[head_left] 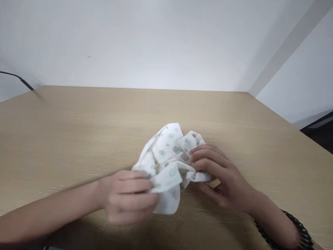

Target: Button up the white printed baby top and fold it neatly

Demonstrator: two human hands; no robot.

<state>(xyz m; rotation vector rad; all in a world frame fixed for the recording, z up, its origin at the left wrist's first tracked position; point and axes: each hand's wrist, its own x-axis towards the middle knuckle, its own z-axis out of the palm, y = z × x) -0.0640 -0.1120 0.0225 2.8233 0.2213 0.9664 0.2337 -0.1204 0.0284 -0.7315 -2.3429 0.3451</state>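
A crumpled white cloth (166, 146) printed with green leaves and small animal figures lies bunched on the table in the middle of the head view. My left hand (131, 198) is at its lower left, fingers curled round an edge of the fabric and slightly blurred. From the right, my right hand (223, 177) grips the cloth's right side between bent fingers and thumb. Between the two hands a corner of the cloth folds forward over the rest. The fingertips of my left hand are partly hidden by the fabric.
The light wooden table (78, 118) meets a white wall (156, 45) at the back. A thin black cable (22, 81) hangs over the table's far left edge. At the far right is a dark object (321, 132) beyond the edge. A black braided band (296, 225) circles my right wrist.
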